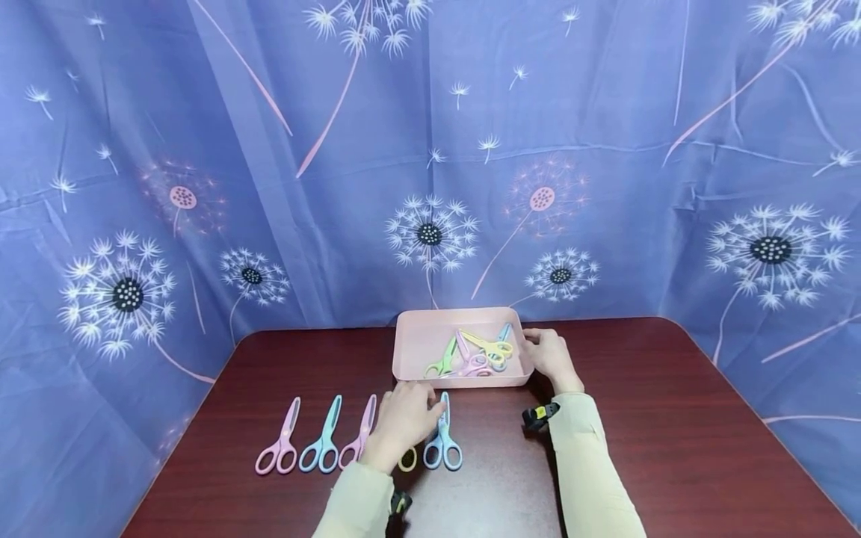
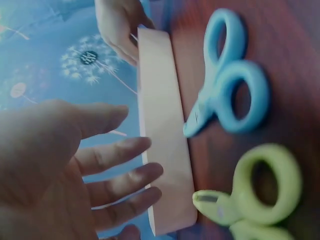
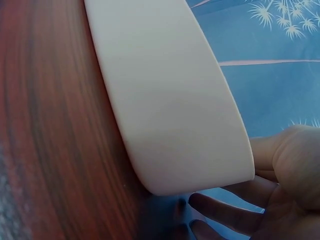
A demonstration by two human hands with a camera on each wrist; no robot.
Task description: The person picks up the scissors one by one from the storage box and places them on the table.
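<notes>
A shallow pink tray stands at the back of the table, holding several scissors, among them yellow scissors and green scissors. At its right end, my right hand grips the wall, the thumb at the rim and fingers on the outer side. My left hand hovers by the tray's front left, fingers extended and spread, holding nothing. Beneath it, yellow scissors are mostly hidden; in the left wrist view their yellow handle shows. Light blue scissors lie just right of that hand.
Left of my left hand, pink scissors, turquoise scissors and purple scissors lie in a row, blades pointing away. A blue dandelion-print cloth hangs behind the dark red table.
</notes>
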